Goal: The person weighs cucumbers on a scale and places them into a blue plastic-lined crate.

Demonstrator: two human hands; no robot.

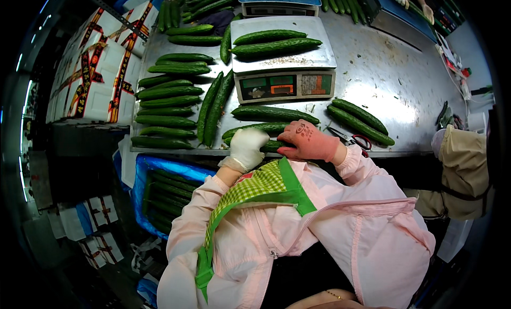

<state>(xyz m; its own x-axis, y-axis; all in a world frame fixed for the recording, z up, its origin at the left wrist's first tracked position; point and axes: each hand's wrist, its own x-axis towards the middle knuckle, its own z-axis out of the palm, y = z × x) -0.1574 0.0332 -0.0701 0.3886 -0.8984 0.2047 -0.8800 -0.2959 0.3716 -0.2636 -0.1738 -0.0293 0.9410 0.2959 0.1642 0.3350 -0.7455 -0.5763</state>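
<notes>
The right hand [306,142] holds one cucumber [272,146] in gloved fingers at the surface's [378,64] near edge; the blurred left hand's [248,149] finger state cannot be told. A light, level grip should spare the skin. Beyond: two cucumbers [274,114]; right, one scissors [363,142], two cucumbers [359,125]; farther, one scale [285,66] bearing two.

Between my left hand [248,148] and my right hand [307,140], 1 dark-green cucumber [273,146] lies crosswise, its right end covered by my right hand. Just beyond, a 2nd cucumber [269,127] lies nearly parallel.
</notes>
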